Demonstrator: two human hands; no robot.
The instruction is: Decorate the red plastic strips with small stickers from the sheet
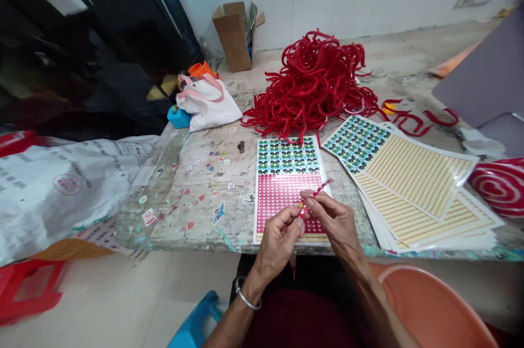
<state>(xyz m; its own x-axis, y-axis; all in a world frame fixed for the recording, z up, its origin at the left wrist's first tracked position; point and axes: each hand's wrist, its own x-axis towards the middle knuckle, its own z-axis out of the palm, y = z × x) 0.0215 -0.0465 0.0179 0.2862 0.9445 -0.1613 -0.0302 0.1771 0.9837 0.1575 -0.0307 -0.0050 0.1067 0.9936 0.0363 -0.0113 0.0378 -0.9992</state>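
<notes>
My left hand [280, 236] and my right hand [333, 220] meet over the near end of a sticker sheet [286, 184] with rows of eye stickers at its top and red stickers below. My right hand pinches a thin red curved plastic piece [321, 189] between thumb and fingers. The fingertips of my left hand touch that same piece at its lower end, where a small sticker seems to sit. A big heap of the same red plastic pieces [313, 86] lies behind the sheet.
A stack of mostly peeled sticker sheets [417, 179] lies to the right. A white bag [207, 102], a cardboard box [233, 34] and a large printed sack [61, 184] stand left. An orange basin [434, 304] and a blue stool [196, 323] are near my lap.
</notes>
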